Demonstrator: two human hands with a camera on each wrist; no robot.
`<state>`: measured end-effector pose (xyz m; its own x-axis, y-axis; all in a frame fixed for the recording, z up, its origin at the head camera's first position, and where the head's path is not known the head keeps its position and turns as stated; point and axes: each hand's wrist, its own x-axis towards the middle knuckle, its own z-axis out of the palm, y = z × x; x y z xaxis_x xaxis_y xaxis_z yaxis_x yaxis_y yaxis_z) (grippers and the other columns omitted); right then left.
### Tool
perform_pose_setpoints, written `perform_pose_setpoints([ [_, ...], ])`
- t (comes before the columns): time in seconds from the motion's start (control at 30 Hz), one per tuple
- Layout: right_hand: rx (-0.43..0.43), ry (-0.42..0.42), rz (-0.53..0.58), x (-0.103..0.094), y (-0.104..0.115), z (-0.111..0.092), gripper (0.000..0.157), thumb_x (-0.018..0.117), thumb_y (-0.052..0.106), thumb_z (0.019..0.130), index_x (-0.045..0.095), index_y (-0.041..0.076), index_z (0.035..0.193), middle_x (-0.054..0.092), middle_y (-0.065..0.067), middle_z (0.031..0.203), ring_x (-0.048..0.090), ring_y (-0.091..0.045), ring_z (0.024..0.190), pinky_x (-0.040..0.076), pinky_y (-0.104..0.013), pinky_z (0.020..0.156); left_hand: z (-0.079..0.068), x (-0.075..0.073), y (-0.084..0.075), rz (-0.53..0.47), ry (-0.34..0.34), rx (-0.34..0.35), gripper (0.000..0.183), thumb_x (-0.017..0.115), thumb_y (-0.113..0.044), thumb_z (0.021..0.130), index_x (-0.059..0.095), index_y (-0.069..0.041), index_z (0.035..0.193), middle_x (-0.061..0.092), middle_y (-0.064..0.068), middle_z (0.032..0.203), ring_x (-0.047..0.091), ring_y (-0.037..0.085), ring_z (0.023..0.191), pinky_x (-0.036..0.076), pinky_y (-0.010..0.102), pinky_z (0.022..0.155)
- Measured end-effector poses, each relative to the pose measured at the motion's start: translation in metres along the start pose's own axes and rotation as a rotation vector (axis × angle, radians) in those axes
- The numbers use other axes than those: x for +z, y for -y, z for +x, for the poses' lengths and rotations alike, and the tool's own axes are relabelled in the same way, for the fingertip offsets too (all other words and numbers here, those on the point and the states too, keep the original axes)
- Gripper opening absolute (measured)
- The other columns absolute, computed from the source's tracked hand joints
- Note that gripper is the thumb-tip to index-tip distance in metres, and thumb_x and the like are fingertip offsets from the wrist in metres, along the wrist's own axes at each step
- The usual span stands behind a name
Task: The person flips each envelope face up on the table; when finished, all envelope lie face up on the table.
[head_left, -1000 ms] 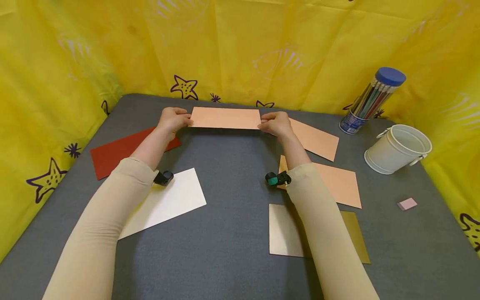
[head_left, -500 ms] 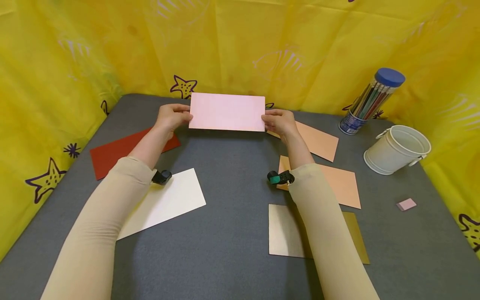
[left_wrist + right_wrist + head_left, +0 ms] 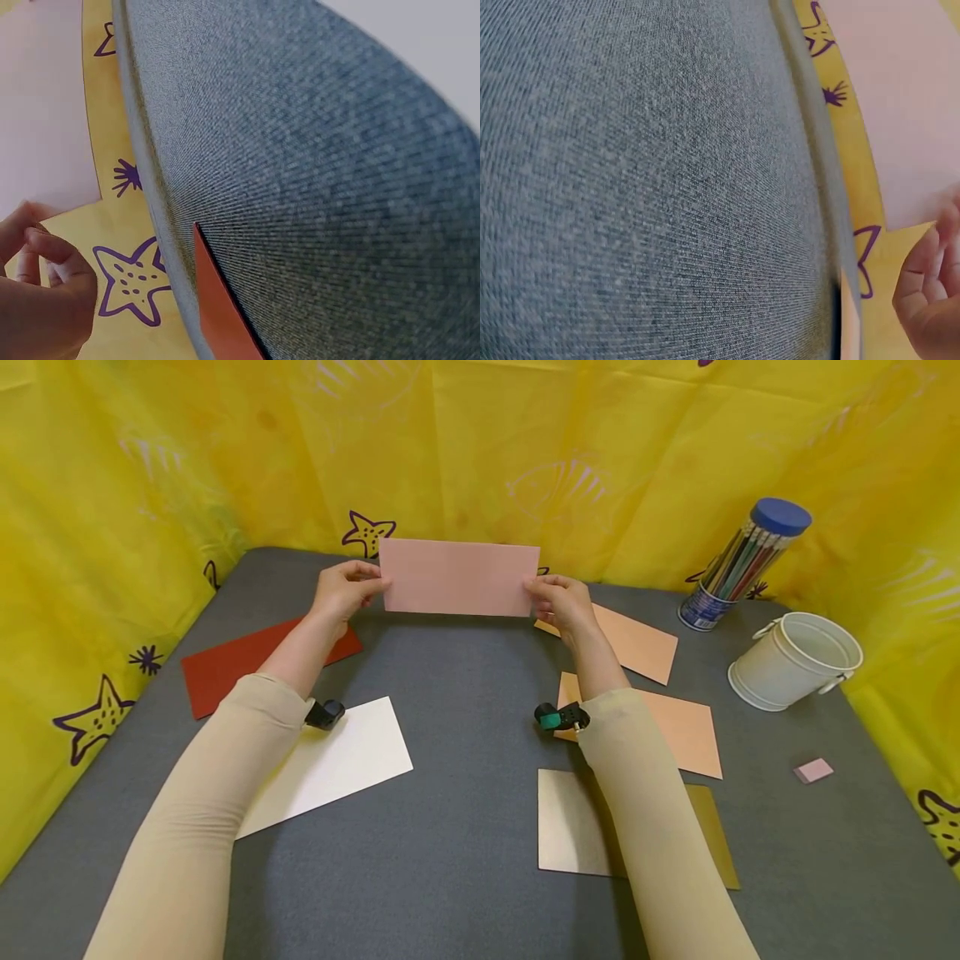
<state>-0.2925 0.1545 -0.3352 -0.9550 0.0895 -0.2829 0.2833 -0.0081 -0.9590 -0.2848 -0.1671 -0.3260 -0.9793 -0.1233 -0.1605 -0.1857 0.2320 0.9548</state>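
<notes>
Over the far side of the grey table, a pink card is pinched at its short ends by the left hand and right hand; the grip behind seems hidden. Probably light and easily creased, it is best held there.

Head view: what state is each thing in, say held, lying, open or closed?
Pink card: held up off the table.
Left hand: pinching one end.
Right hand: pinching the other end.
Red card: flat, partly hidden.
White card: flat, partly hidden.
Far peach card: flat, partly hidden.
Near peach card: flat, partly hidden.
Gold-beige card: flat, partly hidden.
Pencil tub: standing, lid on.
White bucket: standing, open-topped.
Pink block: lying flat.
</notes>
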Motion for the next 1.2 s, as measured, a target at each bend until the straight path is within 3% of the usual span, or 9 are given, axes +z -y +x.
perform_pose_setpoints([
  [0.3,0.007,0.090,0.051,0.000,0.000,-0.001,0.028,0.056,0.024,0.100,0.063,0.010,0.122,0.075,0.006,0.086,0.075,-0.012,0.084,0.059,-0.027,0.083,0.001,0.001,-0.001,-0.128,-0.022,-0.011,0.003,0.064,-0.016,0.095,0.066,-0.017,0.096,0.066,-0.016,0.071,0.057,0.004,0.064,0.047,0.013,0.061],
  [0.4,0.019,0.074,0.060,0.003,0.000,0.000,0.029,0.054,0.025,0.099,0.067,0.010,0.120,0.075,0.004,0.090,0.075,-0.019,0.093,0.059,-0.030,0.087,0.003,0.001,0.000,-0.149,-0.028,-0.037,0.011,0.058,-0.016,0.098,0.069,-0.014,0.102,0.067,-0.014,0.077,0.060,0.004,0.064,0.048,0.013,0.063],
  [0.5,0.023,0.064,0.071,0.006,0.000,0.000,0.026,0.056,0.026,0.097,0.071,0.010,0.112,0.076,0.001,0.094,0.075,-0.022,0.097,0.060,-0.027,0.079,0.006,-0.001,0.001,-0.167,-0.032,-0.077,0.017,0.057,-0.021,0.099,0.071,-0.014,0.106,0.066,-0.012,0.080,0.062,0.004,0.067,0.048,0.014,0.065],
  [0.6,0.025,0.060,0.077,0.008,-0.001,0.000,0.022,0.062,0.027,0.094,0.071,0.012,0.108,0.075,-0.001,0.100,0.075,-0.020,0.090,0.058,-0.022,0.068,0.008,-0.002,0.002,-0.224,-0.033,-0.119,0.015,0.063,-0.024,0.096,0.073,-0.016,0.104,0.067,-0.011,0.078,0.064,0.006,0.067,0.049,0.015,0.065],
  [0.7,0.023,0.088,0.093,0.009,-0.003,-0.001,0.028,0.063,0.023,0.093,0.068,0.009,0.117,0.070,-0.001,0.106,0.074,-0.017,0.083,0.058,-0.020,0.065,0.008,-0.004,0.002,-0.272,-0.018,-0.137,0.016,0.067,-0.025,0.093,0.071,-0.015,0.105,0.068,-0.010,0.075,0.065,0.006,0.067,0.049,0.015,0.063],
  [0.87,0.015,0.134,0.136,0.014,-0.003,-0.001,0.044,0.058,0.005,0.092,0.058,0.004,0.136,0.057,-0.002,0.117,0.066,-0.011,0.071,0.057,-0.019,0.065,0.006,-0.005,0.000,-0.278,0.026,-0.143,0.039,0.066,-0.021,0.092,0.061,-0.008,0.129,0.065,-0.010,0.079,0.065,0.006,0.067,0.050,0.015,0.064],
  [1.03,0.011,0.106,0.182,0.022,-0.005,-0.001,0.051,0.059,-0.006,0.090,0.053,0.002,0.140,0.052,-0.006,0.126,0.061,-0.011,0.071,0.057,-0.017,0.067,0.008,-0.006,-0.001,-0.201,0.097,-0.167,0.055,0.058,-0.005,0.094,0.046,-0.009,0.148,0.058,0.000,0.110,0.062,0.004,0.067,0.049,0.013,0.065],
  [1.13,0.028,0.069,0.212,0.026,-0.007,-0.001,0.050,0.061,-0.008,0.089,0.053,-0.003,0.138,0.056,-0.008,0.115,0.062,-0.010,0.070,0.058,-0.016,0.066,0.010,-0.006,-0.001,-0.177,0.116,-0.168,0.060,0.056,0.001,0.093,0.039,-0.008,0.151,0.051,0.013,0.135,0.060,0.003,0.063,0.048,0.012,0.063],
  [1.2,0.039,0.051,0.219,0.027,-0.008,-0.001,0.048,0.063,-0.008,0.088,0.054,-0.007,0.135,0.057,-0.008,0.106,0.063,-0.008,0.068,0.058,-0.016,0.066,0.012,-0.006,0.001,-0.164,0.107,-0.157,0.062,0.056,0.003,0.093,0.036,-0.004,0.152,0.048,0.017,0.140,0.060,0.002,0.061,0.049,0.010,0.061],
])
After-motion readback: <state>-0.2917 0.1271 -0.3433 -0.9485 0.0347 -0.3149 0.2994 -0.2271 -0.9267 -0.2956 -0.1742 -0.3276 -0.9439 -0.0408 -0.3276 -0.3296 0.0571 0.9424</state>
